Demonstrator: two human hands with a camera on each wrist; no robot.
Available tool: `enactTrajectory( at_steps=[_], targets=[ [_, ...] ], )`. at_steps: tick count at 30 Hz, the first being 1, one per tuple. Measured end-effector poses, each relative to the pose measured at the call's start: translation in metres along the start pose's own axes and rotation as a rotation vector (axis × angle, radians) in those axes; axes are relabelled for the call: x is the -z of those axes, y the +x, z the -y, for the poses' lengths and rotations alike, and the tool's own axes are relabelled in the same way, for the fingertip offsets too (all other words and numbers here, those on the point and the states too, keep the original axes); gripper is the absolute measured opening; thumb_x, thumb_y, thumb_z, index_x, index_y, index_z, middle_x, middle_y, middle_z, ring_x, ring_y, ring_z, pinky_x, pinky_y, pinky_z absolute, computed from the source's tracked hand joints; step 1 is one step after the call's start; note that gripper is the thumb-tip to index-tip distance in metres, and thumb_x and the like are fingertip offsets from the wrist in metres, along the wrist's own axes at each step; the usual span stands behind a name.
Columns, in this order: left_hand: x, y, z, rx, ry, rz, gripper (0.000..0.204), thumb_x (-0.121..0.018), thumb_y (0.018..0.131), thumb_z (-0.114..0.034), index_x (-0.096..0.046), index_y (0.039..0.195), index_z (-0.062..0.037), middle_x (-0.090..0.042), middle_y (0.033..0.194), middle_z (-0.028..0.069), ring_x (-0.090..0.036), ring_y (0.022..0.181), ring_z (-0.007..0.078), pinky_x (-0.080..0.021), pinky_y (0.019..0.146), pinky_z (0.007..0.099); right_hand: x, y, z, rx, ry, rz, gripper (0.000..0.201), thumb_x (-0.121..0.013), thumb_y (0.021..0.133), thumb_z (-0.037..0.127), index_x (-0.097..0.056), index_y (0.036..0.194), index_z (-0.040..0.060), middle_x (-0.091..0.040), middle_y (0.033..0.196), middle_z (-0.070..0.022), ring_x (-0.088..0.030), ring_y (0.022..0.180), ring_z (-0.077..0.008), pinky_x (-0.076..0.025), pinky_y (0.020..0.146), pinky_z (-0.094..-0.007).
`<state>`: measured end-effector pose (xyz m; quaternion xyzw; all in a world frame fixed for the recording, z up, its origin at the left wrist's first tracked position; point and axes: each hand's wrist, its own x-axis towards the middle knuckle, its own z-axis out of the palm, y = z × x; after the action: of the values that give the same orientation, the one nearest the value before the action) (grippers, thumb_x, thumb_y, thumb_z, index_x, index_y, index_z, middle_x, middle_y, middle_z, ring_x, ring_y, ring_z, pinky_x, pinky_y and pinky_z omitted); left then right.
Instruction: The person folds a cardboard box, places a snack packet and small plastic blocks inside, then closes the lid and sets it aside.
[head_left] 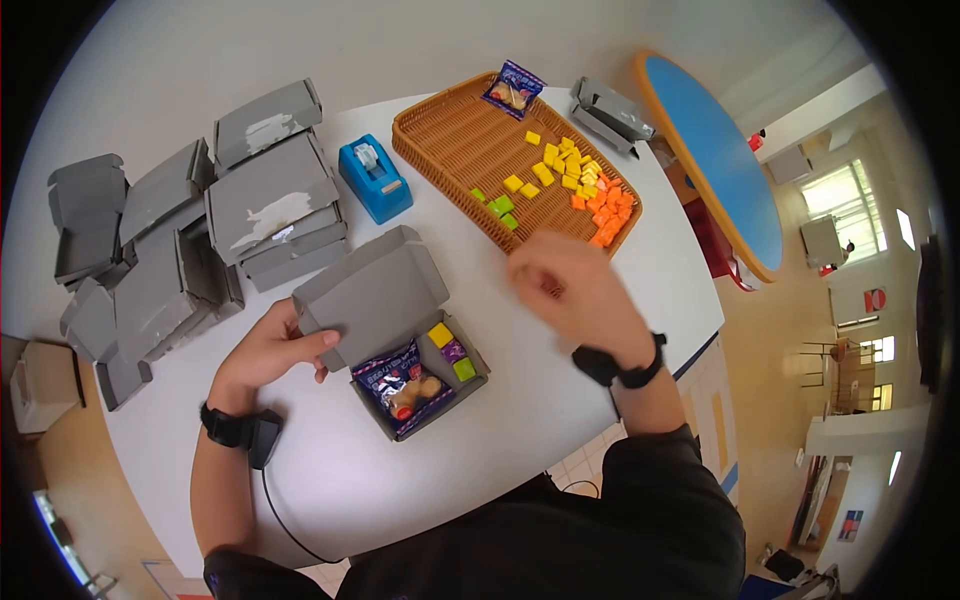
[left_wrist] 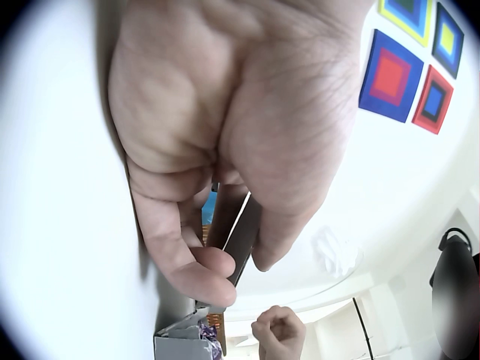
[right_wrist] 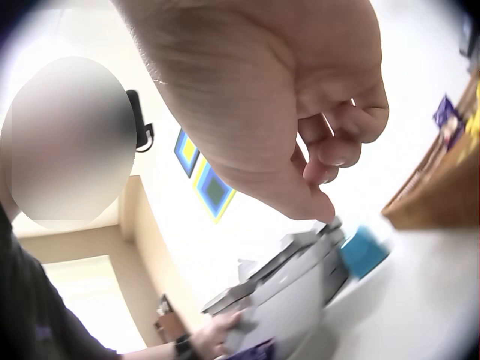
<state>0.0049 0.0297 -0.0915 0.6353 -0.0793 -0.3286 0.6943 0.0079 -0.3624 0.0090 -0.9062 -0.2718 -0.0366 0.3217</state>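
Observation:
An open grey box (head_left: 475,388) holds a purple snack packet (head_left: 402,388) and small yellow, purple and green pieces (head_left: 453,351). My left hand (head_left: 272,345) pinches the edge of its raised lid (head_left: 375,290), thumb on the inner face; the left wrist view shows the hand (left_wrist: 232,112) with the lid (left_wrist: 244,236) between thumb and fingers. Blurred, my right hand (head_left: 570,290) is over the table between the box and the wicker basket (head_left: 450,130). In the right wrist view that hand (right_wrist: 277,105) has curled fingers, and nothing shows in them.
The basket carries yellow (head_left: 543,174), orange (head_left: 612,212) and green pieces (head_left: 502,206) and another snack packet (head_left: 514,90). A blue tape dispenser (head_left: 375,182) stands left of it. Grey boxes (head_left: 270,195) are piled at the left; another (head_left: 610,112) lies behind the basket. A blue round table (head_left: 715,150) is beyond.

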Motion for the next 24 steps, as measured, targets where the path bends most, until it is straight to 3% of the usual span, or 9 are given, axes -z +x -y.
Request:
enactTrajectory(
  at_steps=[1, 2, 5, 6, 11, 14, 18, 21, 24],
  targets=[
    [0.000, -0.001, 0.001, 0.008, -0.006, -0.004, 0.047, -0.079, 0.104, -0.021, -0.062, 0.139, 0.0047, -0.075, 0.101, 0.0076, -0.071, 0.073, 0.0152, -0.061, 0.064, 0.0308, 0.015, 0.010, -0.017, -0.061, -0.057, -0.044, 0.012, -0.077, 0.090, 0.001, -0.072, 0.101, 0.0053, -0.064, 0.086, -0.0058, -0.063, 0.071, -0.0173, -0.053, 0.068, -0.0316],
    [-0.001, -0.001, 0.001, 0.005, 0.000, -0.002, 0.047, -0.079, 0.104, -0.021, -0.061, 0.139, 0.0045, -0.075, 0.102, 0.0075, -0.071, 0.074, 0.0150, -0.061, 0.064, 0.0309, 0.025, 0.020, -0.044, -0.135, -0.125, -0.112, 0.010, -0.078, 0.092, 0.008, -0.073, 0.100, 0.0077, -0.068, 0.092, -0.0091, -0.071, 0.081, -0.0234, -0.056, 0.075, -0.0372],
    [0.000, 0.000, 0.002, -0.011, 0.020, 0.008, 0.048, -0.079, 0.103, -0.022, -0.061, 0.140, 0.0036, -0.075, 0.103, 0.0071, -0.071, 0.076, 0.0148, -0.061, 0.063, 0.0314, 0.054, 0.040, -0.137, -0.069, -0.613, -0.131, 0.025, -0.081, 0.092, 0.014, -0.074, 0.115, 0.0074, -0.074, 0.100, -0.0114, -0.073, 0.098, -0.0319, -0.058, 0.087, -0.0437],
    [0.001, 0.002, 0.005, -0.018, 0.027, 0.017, 0.048, -0.080, 0.103, -0.023, -0.062, 0.139, 0.0033, -0.074, 0.103, 0.0071, -0.071, 0.077, 0.0149, -0.061, 0.062, 0.0316, 0.054, 0.044, -0.151, -0.131, -0.613, -0.071, 0.028, -0.082, 0.092, 0.015, -0.073, 0.117, 0.0071, -0.074, 0.102, -0.0123, -0.073, 0.099, -0.0332, -0.058, 0.088, -0.0445],
    [-0.003, -0.002, -0.002, -0.034, 0.043, 0.023, 0.046, -0.078, 0.105, -0.022, -0.061, 0.140, 0.0035, -0.074, 0.104, 0.0071, -0.069, 0.074, 0.0131, -0.060, 0.066, 0.0302, 0.060, 0.066, -0.152, -0.436, -0.503, 0.247, 0.035, -0.085, 0.090, 0.018, -0.071, 0.119, 0.0061, -0.076, 0.106, -0.0165, -0.074, 0.102, -0.0350, -0.058, 0.087, -0.0467],
    [-0.003, -0.002, -0.002, -0.034, 0.065, 0.037, 0.046, -0.078, 0.105, -0.024, -0.061, 0.138, 0.0034, -0.074, 0.102, 0.0072, -0.069, 0.071, 0.0128, -0.060, 0.065, 0.0294, 0.062, 0.066, -0.160, -0.448, -0.425, 0.262, 0.032, -0.085, 0.089, 0.017, -0.071, 0.115, 0.0054, -0.075, 0.103, -0.0178, -0.075, 0.099, -0.0346, -0.058, 0.084, -0.0473],
    [-0.002, -0.001, -0.001, -0.055, 0.079, 0.028, 0.046, -0.078, 0.105, -0.025, -0.061, 0.137, 0.0035, -0.074, 0.099, 0.0074, -0.068, 0.069, 0.0128, -0.059, 0.063, 0.0287, 0.057, 0.064, -0.165, -0.167, -0.544, 0.132, 0.022, -0.083, 0.086, 0.007, -0.068, 0.101, 0.0018, -0.073, 0.098, -0.0169, -0.074, 0.093, -0.0339, -0.057, 0.080, -0.0453],
    [0.000, 0.001, 0.004, -0.054, 0.090, 0.033, 0.046, -0.077, 0.105, -0.025, -0.061, 0.137, 0.0033, -0.074, 0.100, 0.0072, -0.068, 0.069, 0.0127, -0.059, 0.063, 0.0283, 0.058, 0.066, -0.161, -0.275, -0.370, 0.182, 0.021, -0.083, 0.087, 0.005, -0.066, 0.099, 0.0007, -0.072, 0.098, -0.0161, -0.073, 0.091, -0.0326, -0.057, 0.079, -0.0431],
    [0.002, 0.002, 0.005, -0.044, 0.099, 0.018, 0.046, -0.078, 0.105, -0.025, -0.061, 0.137, 0.0031, -0.074, 0.100, 0.0070, -0.068, 0.068, 0.0126, -0.059, 0.063, 0.0281, 0.056, 0.067, -0.159, -0.303, -0.385, 0.217, 0.021, -0.083, 0.092, 0.006, -0.066, 0.103, 0.0000, -0.070, 0.104, -0.0117, -0.071, 0.082, -0.0224, -0.057, 0.079, -0.0386]
  ],
)
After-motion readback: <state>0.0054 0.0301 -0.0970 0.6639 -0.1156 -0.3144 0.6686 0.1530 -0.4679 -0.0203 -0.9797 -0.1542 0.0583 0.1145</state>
